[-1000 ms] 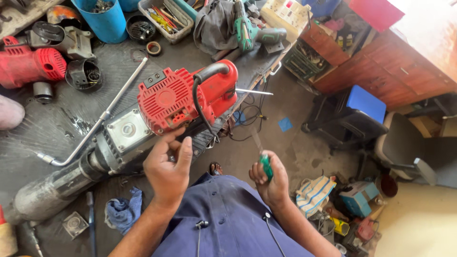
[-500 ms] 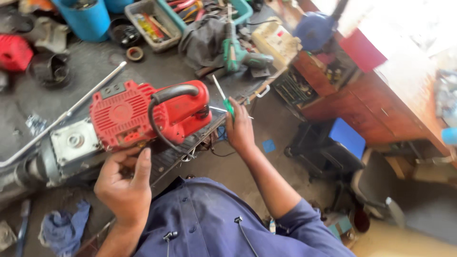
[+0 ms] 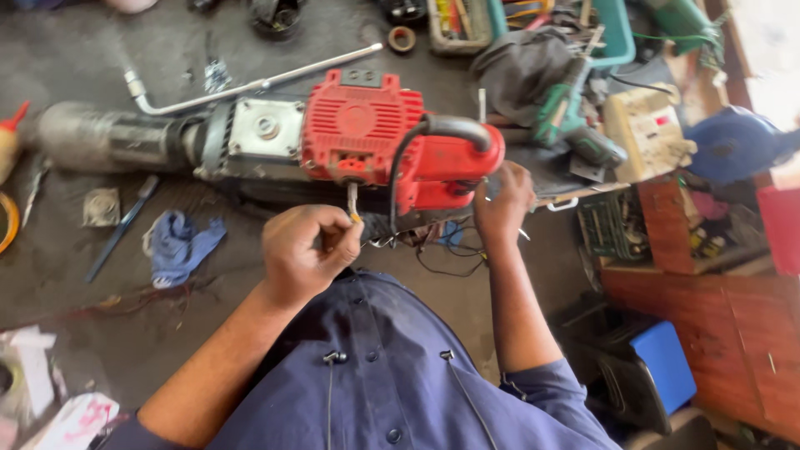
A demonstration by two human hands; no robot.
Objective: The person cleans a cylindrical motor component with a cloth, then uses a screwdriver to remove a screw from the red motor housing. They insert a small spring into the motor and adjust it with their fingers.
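Ribbed red plastic demolition hammer (image 3: 367, 137) with grey metal barrel lies on the gritty tabletop (image 3: 75, 242).
Left hand (image 3: 307, 250) pinches a thin metal tool (image 3: 352, 200); right hand (image 3: 504, 204) curls closed at the hammer's smooth rear housing.

I count two hands at work, my left hand (image 3: 307, 248) and my right hand (image 3: 505, 202). There is one red demolition hammer (image 3: 367, 137) on the bench, one long metal wrench (image 3: 250, 83), and one blue rag (image 3: 179, 243). I see one green drill (image 3: 571, 121), one roll of tape (image 3: 402, 38), and two trays, one grey tray (image 3: 457, 43) and one teal tray (image 3: 618, 32).
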